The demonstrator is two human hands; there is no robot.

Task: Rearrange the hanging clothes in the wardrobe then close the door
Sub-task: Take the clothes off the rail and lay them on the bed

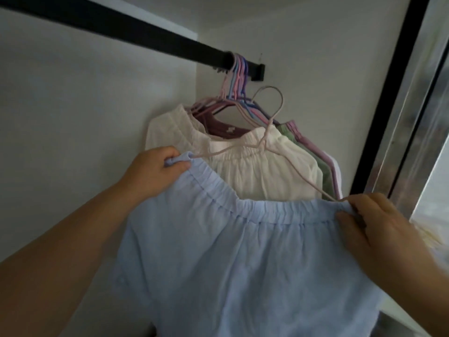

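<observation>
**Kid:** What is that big blue thing right up close?

**Helper:** That is a light blue top [243, 251] with a stretchy neck. It sits on a pale pink hanger [264, 139]. The left hand [155, 171] pinches the left corner of the neck. The right hand [374, 224] pinches the right corner, where the hanger's end pokes out.

**Kid:** Is it hanging up?

**Helper:** No. The hook is in the air, well under the black rail [145, 37]. It touches nothing. Only the hands hold the top up.

**Kid:** What could go wrong?

**Helper:** I think the top could slip off. The neck is wide and stretchy, and the hands grip mostly cloth. If one hand lets go, that side may slide down the hanger arm.

**Kid:** Anything else?

**Helper:** The hook could catch. Lots of pink, blue and purple hangers [237, 76] are squashed together at the right end of the rail. The white tops [262, 166] and the green top [323, 166] hang there too. If the hook goes up into that bunch, it may snag one and pull it off.

**Kid:** And the door?

**Helper:** The shiny door [418, 117] with a black edge is open on the right. If cloth sticks out when it shuts, it could get pinched.
</observation>
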